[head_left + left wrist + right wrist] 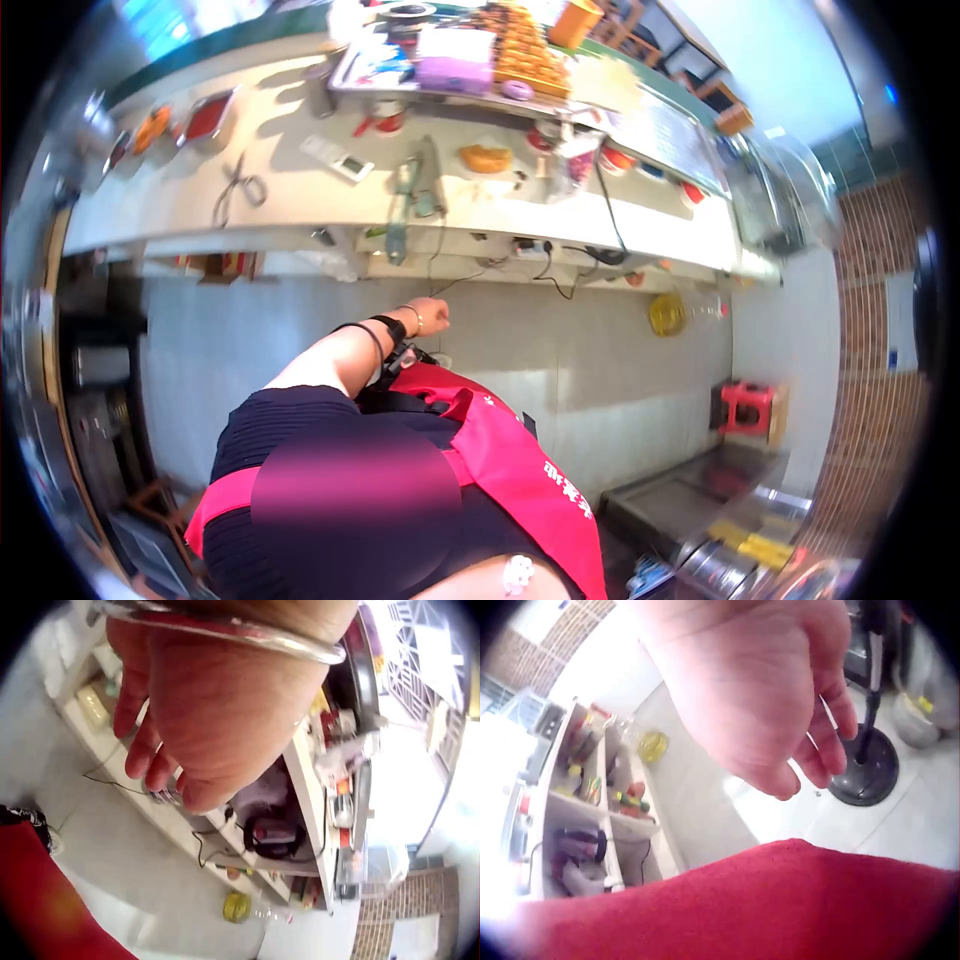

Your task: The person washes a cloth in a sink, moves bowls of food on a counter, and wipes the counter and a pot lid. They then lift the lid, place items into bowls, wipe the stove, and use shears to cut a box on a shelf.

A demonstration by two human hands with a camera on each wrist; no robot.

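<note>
In the head view my left hand [430, 315] hangs over the floor, in front of a long counter [300, 215]. A bracelet circles that wrist. The left wrist view shows the same hand [217, 720] with its fingers loosely bent and nothing in them. Seen in the right wrist view, my right hand [757, 705] also hangs loose and holds nothing, above a red apron [795, 900]. Behind its fingers stands a black round base [866, 769] with an upright pole. The head view does not show my right hand.
Scissors [240, 190], a yellow piece [486, 158] and a tray [345, 75] of goods lie on the counter. Shelves with cords run beneath it. A bottle of yellow liquid [667, 314] stands on the floor, with a red stool [748, 407] farther right.
</note>
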